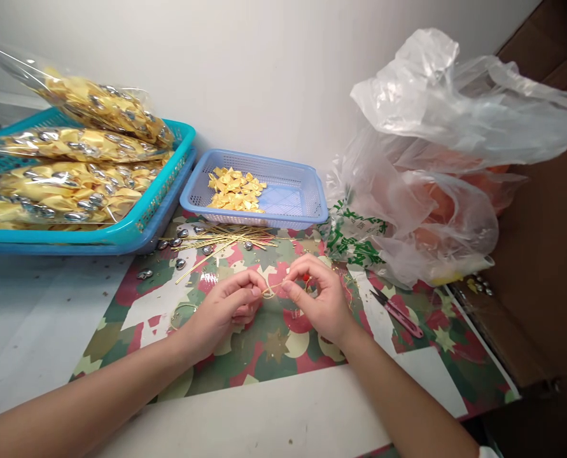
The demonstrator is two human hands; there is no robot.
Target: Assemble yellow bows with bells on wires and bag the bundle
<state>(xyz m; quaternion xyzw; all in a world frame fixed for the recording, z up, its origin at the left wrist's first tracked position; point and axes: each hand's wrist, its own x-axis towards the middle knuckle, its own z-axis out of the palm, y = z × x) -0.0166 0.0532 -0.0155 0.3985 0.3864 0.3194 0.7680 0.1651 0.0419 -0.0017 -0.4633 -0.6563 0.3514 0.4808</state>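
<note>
Over the patterned mat, my left hand (235, 300) pinches a thin gold cord (270, 292) between thumb and fingers. My right hand (317, 296) grips the same cord a little to the right, and a small loop shows between the two hands. Behind them lies a loose bundle of gold cords (226, 240), with several silver beads (181, 263) around it. Farther back, yellow bows (235, 189) fill the left part of a small blue basket (283, 222).
Bags of yellow bows and silver beads (73, 191) fill a teal basket (121, 232) at the left. Crumpled plastic bags (407, 191) stand at the right. Pink-handled snips (400, 315) lie right of my right hand, near a cardboard box (541, 273).
</note>
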